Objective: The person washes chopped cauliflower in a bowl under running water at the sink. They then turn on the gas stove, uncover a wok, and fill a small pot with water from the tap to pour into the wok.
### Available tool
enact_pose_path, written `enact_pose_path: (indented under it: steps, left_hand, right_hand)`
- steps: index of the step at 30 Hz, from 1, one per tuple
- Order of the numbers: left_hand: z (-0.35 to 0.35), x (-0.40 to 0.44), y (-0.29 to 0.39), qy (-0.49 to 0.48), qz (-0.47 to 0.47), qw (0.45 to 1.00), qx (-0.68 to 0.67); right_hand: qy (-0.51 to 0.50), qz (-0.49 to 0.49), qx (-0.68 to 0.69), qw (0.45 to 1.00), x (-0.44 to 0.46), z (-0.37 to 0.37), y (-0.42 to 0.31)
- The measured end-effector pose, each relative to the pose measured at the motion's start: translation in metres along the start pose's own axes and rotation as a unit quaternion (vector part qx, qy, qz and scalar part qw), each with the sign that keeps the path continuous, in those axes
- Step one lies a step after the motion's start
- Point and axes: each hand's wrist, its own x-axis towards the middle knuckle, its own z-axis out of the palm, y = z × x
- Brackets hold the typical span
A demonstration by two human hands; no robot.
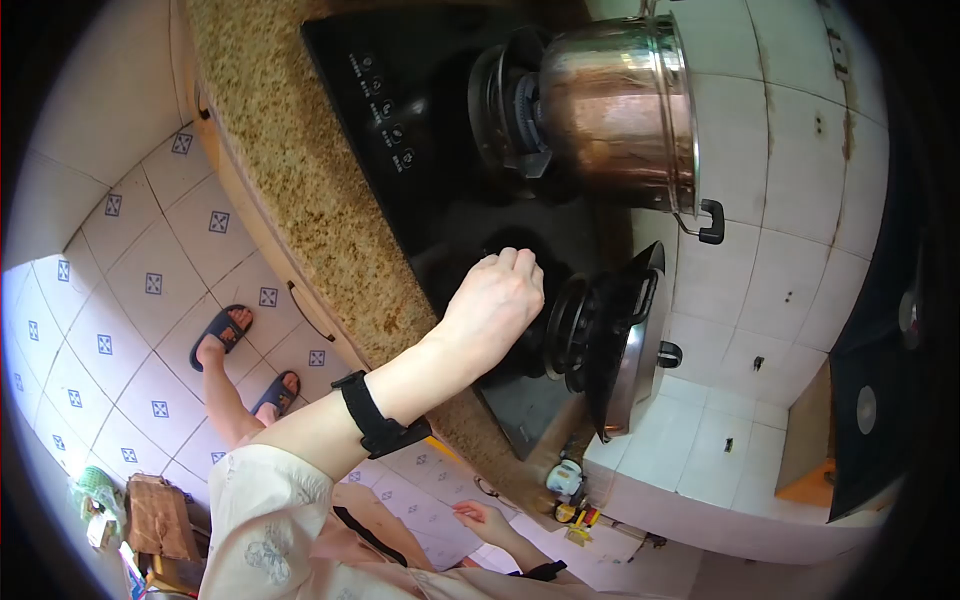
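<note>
My left hand (500, 295) is over the black glass stove (440, 230), its back to the camera and its fingers curled together. What the fingertips hold or touch, if anything, is hidden. Beside it is a burner with a black pan support (568, 330). A lid with a black knob (630, 370) stands tilted on edge behind that burner. On the other burner sits a large shiny steel pot (620, 115) with black-ended handles. My right hand (485, 522) hangs off the counter, fingers apart, with nothing visible in it.
A speckled stone counter edge (290, 170) runs along the stove's front. White tiles (720, 290) cover the wall behind. Past the stove stand a light cup (565, 478) and small yellow and red items (578, 516). A brown box (160, 517) lies on the patterned floor.
</note>
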Motion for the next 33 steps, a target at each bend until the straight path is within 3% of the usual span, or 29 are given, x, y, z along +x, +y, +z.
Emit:
enact_pose_path:
  steps: [14,33]
  left_hand:
    - [-0.002,-0.001,-0.002,-0.014,0.001,0.999,-0.030]
    - [0.001,-0.001,-0.003,-0.007,-0.002,0.999,-0.042]
  right_hand:
    - [-0.030,0.033,-0.042,0.998,0.002,-0.003,-0.002]
    - [-0.013,0.006,-0.011,1.000,0.005,0.003,-0.013]
